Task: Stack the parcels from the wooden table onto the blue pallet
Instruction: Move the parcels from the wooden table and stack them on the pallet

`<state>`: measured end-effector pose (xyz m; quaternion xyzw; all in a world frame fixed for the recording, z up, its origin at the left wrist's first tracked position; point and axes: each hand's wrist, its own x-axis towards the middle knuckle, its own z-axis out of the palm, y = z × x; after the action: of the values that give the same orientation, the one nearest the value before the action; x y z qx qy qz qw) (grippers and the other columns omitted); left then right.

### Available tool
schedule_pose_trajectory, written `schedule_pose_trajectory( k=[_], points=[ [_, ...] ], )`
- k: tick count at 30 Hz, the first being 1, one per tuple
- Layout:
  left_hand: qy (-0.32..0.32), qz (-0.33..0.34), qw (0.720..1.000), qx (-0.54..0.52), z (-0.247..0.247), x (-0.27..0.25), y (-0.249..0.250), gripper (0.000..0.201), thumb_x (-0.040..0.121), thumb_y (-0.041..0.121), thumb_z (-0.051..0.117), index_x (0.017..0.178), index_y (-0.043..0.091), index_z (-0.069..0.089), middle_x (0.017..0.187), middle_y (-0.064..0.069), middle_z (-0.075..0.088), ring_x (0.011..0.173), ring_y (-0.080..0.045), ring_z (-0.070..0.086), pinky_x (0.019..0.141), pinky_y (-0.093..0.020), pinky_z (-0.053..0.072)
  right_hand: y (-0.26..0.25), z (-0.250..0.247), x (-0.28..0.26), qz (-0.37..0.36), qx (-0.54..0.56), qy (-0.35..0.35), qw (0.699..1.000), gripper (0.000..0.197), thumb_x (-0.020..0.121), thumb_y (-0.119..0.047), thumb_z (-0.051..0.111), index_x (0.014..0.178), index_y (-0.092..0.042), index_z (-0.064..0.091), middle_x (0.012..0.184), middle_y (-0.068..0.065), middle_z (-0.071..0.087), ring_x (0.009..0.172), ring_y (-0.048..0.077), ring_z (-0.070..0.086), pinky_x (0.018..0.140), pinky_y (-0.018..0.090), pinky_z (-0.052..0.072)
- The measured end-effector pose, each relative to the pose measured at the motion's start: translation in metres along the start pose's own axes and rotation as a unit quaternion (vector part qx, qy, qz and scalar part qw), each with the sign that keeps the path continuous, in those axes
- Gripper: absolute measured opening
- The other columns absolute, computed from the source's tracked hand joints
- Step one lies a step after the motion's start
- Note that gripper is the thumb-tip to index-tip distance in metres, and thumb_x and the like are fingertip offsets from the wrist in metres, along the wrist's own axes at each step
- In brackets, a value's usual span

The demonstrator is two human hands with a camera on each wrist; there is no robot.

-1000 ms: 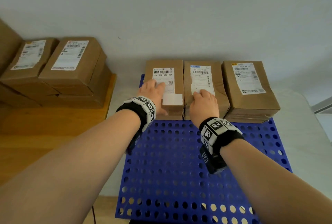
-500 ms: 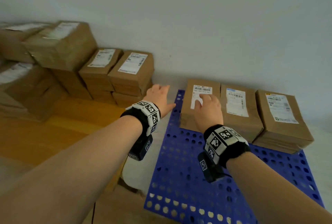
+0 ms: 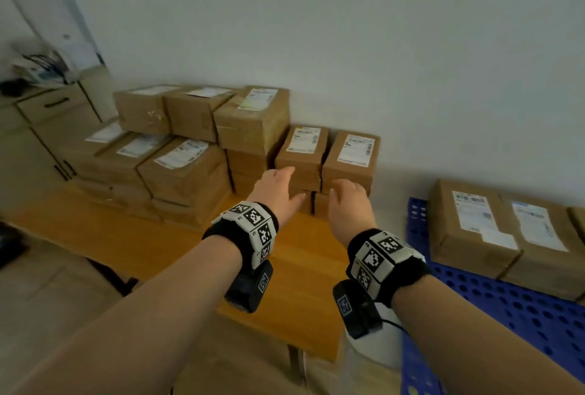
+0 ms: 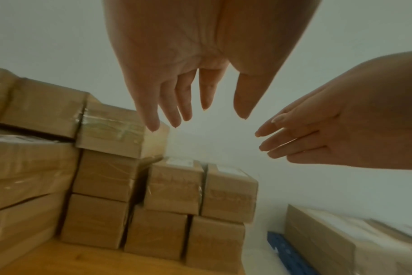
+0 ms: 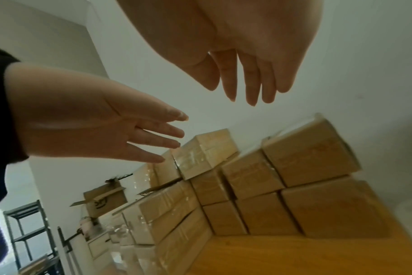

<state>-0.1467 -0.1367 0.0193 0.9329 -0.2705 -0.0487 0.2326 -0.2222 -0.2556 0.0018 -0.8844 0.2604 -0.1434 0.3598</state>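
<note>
Both hands, left and right, reach empty with fingers spread toward parcels at the table's right edge, seemingly just short.

- Left hand off the pallet parcel; now mid-frame over the table, fingers straight, empty.
- Right hand off its parcel too; now beside the left, fingers extended, just short of the right-hand parcel stack.
- Blue pallet shifted from frame centre to lower right.
</note>
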Motion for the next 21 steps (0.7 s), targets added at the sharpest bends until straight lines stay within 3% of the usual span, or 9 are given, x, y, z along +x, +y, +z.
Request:
schedule_pose_trajectory(
  k=[5, 10, 12, 14, 18, 21],
  points=[
    [0.055, 0.001, 0.998, -0.028, -0.038, 0.014, -0.022, 0.061, 0.091, 0.036, 0.053, 0.144, 0.017, 0.029, 0.145, -0.011, 0.035, 0.131, -0.025, 0.038, 0.107, -0.036, 0.034, -0.049, 0.008, 0.033, -0.024, 0.044, -0.003, 0.999, 0.035, 0.1, -0.022, 0.038, 0.131, -0.011, 0.049, 0.134, 0.01, 0.05, 0.115, 0.023, 0.053, 0.084, 0.025, 0.04],
    [0.093, -0.026, 0.995, -0.019, -0.071, 0.041, -0.035, 0.063, 0.091, 0.036, 0.053, 0.145, 0.019, 0.026, 0.147, -0.01, 0.031, 0.133, -0.025, 0.035, 0.108, -0.037, 0.031, -0.082, 0.006, 0.07, -0.042, 0.097, -0.011, 0.994, 0.039, 0.099, -0.025, 0.043, 0.135, -0.009, 0.046, 0.137, 0.008, 0.05, 0.12, 0.021, 0.05, 0.086, 0.023, 0.037],
    [0.107, -0.034, 0.994, -0.014, -0.081, 0.055, -0.045, 0.062, 0.091, 0.035, 0.053, 0.145, 0.017, 0.027, 0.146, -0.01, 0.033, 0.133, -0.025, 0.035, 0.109, -0.039, 0.032, -0.093, 0.012, 0.084, -0.029, 0.128, -0.026, 0.991, 0.039, 0.098, -0.027, 0.045, 0.133, -0.009, 0.046, 0.13, 0.007, 0.054, 0.102, 0.016, 0.056, 0.08, 0.021, 0.04],
    [0.118, -0.042, 0.992, -0.01, -0.087, 0.068, -0.056, 0.063, 0.09, 0.035, 0.054, 0.144, 0.017, 0.028, 0.145, -0.011, 0.035, 0.132, -0.026, 0.036, 0.109, -0.04, 0.033, -0.1, 0.021, 0.096, -0.014, 0.156, -0.041, 0.987, 0.041, 0.097, -0.03, 0.048, 0.132, -0.01, 0.045, 0.124, 0.006, 0.055, 0.087, 0.011, 0.051, 0.073, 0.021, 0.039],
    [0.105, -0.058, 0.993, -0.004, -0.091, 0.096, -0.079, 0.065, 0.089, 0.036, 0.055, 0.144, 0.016, 0.027, 0.144, -0.013, 0.035, 0.132, -0.027, 0.036, 0.109, -0.04, 0.033, -0.113, 0.048, 0.118, 0.013, 0.156, -0.056, 0.986, 0.057, 0.091, -0.039, 0.056, 0.138, -0.013, 0.038, 0.136, 0.006, 0.047, 0.117, 0.021, 0.05, 0.087, 0.028, 0.045],
    [0.104, -0.05, 0.993, 0.008, -0.094, 0.124, -0.098, 0.066, 0.089, 0.037, 0.055, 0.144, 0.015, 0.026, 0.144, -0.014, 0.033, 0.132, -0.029, 0.034, 0.108, -0.039, 0.031, -0.121, 0.074, 0.143, 0.037, 0.158, -0.048, 0.986, 0.068, 0.084, -0.05, 0.059, 0.139, -0.016, 0.037, 0.135, 0.005, 0.049, 0.12, 0.024, 0.051, 0.096, 0.043, 0.048]
  ],
)
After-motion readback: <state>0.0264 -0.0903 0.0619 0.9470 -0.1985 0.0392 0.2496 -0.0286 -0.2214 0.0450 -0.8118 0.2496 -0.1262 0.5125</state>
